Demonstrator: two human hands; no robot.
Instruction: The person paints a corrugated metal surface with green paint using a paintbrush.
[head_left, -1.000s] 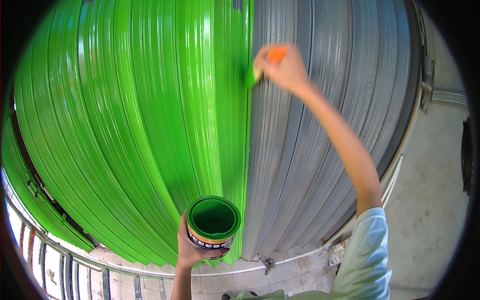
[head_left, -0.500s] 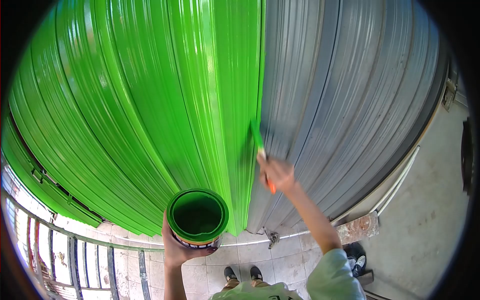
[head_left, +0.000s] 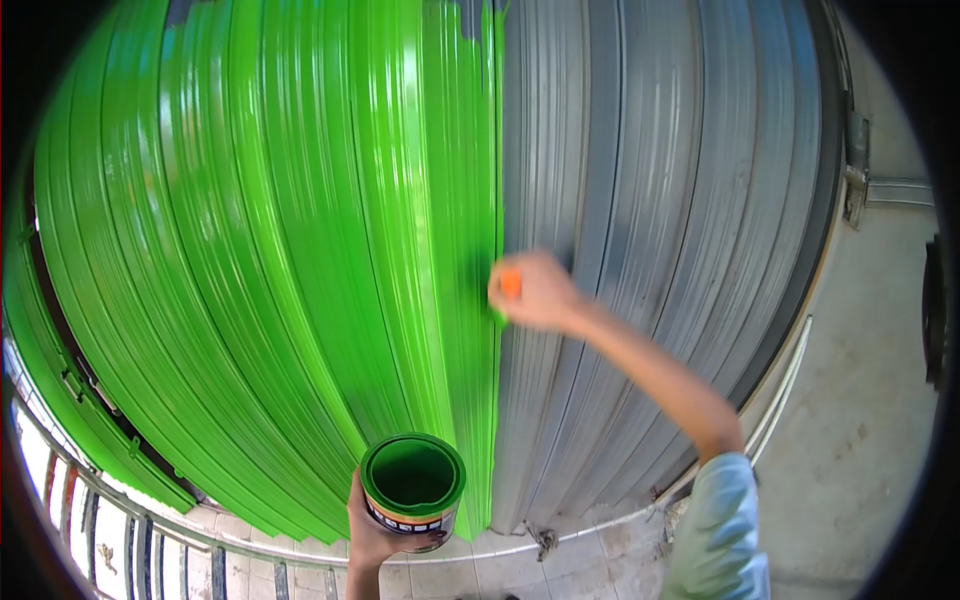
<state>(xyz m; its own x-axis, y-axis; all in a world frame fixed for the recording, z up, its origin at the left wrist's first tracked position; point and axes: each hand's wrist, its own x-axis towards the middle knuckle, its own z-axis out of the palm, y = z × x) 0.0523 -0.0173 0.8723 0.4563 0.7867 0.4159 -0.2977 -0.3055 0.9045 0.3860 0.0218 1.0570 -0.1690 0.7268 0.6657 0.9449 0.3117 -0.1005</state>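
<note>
My left hand [head_left: 378, 535] grips an open paint can [head_left: 412, 490] from below and the side, its inside and rim coated green. Higher up, my right hand [head_left: 540, 291] is closed round a paintbrush [head_left: 511, 283] with an orange handle; its green bristles show only slightly below my fingers. The brush is at the boundary between the green-painted ribbed metal [head_left: 330, 250] on the left and the bare grey ribbed metal [head_left: 650, 220] on the right. Some grey patches show near the top of the green part.
Metal railing bars [head_left: 145, 550] stand at the lower left. Pale floor tiles [head_left: 500, 573] run below the ribbed metal. At the right are a plain wall [head_left: 850, 400], white pipes [head_left: 785, 390] and a metal bracket [head_left: 856, 170].
The view has tilted upward. My right hand has turned, and the brush bristles, which pointed up, now show below my fingers. The can appears lower in view, still in my left hand.
</note>
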